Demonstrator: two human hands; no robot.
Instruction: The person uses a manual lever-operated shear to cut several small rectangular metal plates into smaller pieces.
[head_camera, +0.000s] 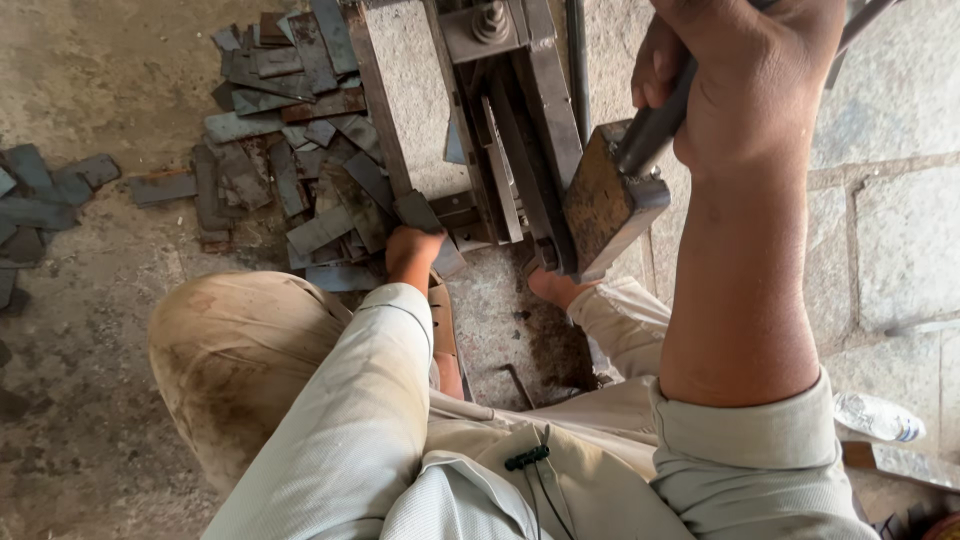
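Hammer (612, 195) raised over the steel jig (500, 130): a blocky, rust-mottled head on a dark round handle, the right hand (745, 75) fisted tight around it. Left hand (413, 252) is down at the flat grey metal strips (290, 160), fingers hidden, grip unclear. Gritty concrete floor (90, 330) beneath.
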